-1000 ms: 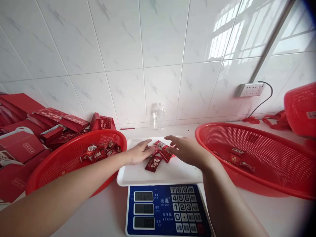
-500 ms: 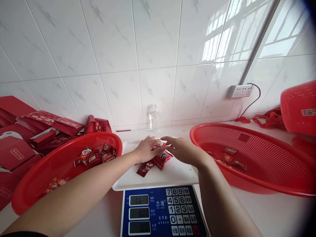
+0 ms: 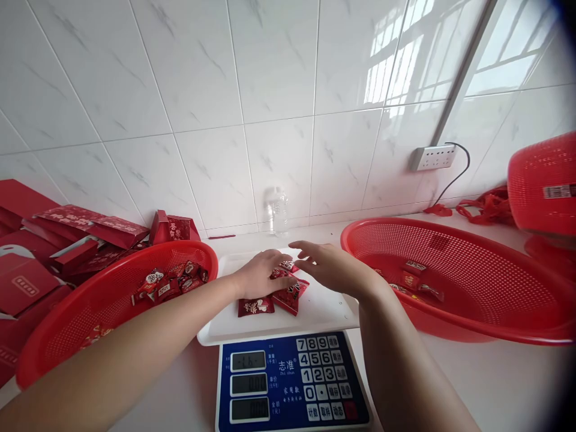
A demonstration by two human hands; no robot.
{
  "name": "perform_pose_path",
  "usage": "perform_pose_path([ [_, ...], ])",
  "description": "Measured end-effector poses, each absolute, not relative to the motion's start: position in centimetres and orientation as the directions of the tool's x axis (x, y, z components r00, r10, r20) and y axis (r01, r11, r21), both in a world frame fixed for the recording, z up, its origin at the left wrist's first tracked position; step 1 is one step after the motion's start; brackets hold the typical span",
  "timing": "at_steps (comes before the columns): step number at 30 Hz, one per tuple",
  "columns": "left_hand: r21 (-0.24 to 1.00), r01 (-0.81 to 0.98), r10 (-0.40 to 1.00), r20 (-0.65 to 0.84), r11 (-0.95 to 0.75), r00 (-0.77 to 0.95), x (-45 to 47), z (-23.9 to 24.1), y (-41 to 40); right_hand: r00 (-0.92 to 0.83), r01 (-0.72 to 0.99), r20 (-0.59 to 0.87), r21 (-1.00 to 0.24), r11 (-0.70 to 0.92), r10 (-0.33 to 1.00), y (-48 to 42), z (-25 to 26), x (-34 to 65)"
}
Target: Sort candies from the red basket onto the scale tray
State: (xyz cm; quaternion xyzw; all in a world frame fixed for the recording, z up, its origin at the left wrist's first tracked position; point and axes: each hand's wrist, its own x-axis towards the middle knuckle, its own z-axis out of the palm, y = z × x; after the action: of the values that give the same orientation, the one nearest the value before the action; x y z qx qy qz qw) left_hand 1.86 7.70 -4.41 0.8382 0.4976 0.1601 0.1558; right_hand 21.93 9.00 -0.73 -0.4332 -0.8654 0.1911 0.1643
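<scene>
Tiled wall [image 3: 202, 66] behind; I see the left basket [image 3: 105, 294], then the left hand [image 3: 260, 275] spread over red packets [image 3: 288, 297] on the white tray [image 3: 324, 315], grip unclear; a careless sweep could spill them. Beside them, the right hand [image 3: 330, 267] hangs open; its forearm [image 3: 400, 354] could bump the right basket [image 3: 499, 258].

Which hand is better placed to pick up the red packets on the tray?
Probably the left hand: it is over the red packets on the white tray, while the right hand is mostly to their right.

Forearms [image 3: 148, 336] fwd; L hand [image 3: 261, 275] palm-dn, thumb out; R hand [image 3: 330, 267] nr it, fingers loosely bent.
</scene>
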Motion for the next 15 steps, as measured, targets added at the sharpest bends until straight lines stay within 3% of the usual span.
perform_pose_path([
  [6, 0.350, 0.841, 0.893, -0.028, -0.411, 0.449, -0.1, -4.8, 5.8, -0.589, 0.700, 0.084, -0.444, 0.559, 0.804, 9.9, -1.7, 21.6],
  [15, 0.459, 0.730, 0.852, 0.139, -0.507, 0.505, 0.4, -5.8, 6.1, -0.655, 0.677, 0.009, -0.438, 0.592, 0.756, 9.7, -2.5, 20.5],
])
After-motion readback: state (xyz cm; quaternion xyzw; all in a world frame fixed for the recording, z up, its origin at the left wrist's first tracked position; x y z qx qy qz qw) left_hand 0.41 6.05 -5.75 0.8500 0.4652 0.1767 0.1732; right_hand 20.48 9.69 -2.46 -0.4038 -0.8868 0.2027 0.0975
